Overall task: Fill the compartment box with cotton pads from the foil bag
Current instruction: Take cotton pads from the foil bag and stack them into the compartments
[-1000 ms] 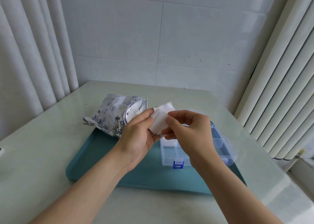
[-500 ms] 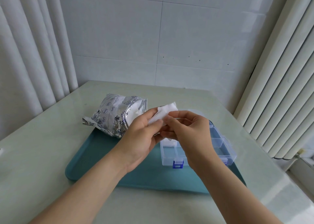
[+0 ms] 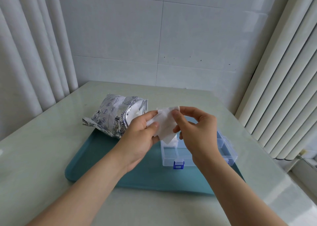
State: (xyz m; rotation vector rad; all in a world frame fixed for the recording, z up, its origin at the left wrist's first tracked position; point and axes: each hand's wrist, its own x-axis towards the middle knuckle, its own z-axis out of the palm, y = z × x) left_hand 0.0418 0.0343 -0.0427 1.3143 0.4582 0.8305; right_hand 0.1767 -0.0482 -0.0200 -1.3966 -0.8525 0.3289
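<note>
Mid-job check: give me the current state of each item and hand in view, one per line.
foil bag: lying on its side, mouth open towards the hands, white pads showing inside.
cotton pad: held in the air between both hands, above the box.
compartment box: open on the tray, some white pads in a far compartment, near ones empty.
tray: flat on the table.
left hand: pinching the pad.
right hand: pinching the pad.

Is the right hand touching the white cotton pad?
Touching. The head view shows the right hand pinching the cotton pad at its top edge.
</note>
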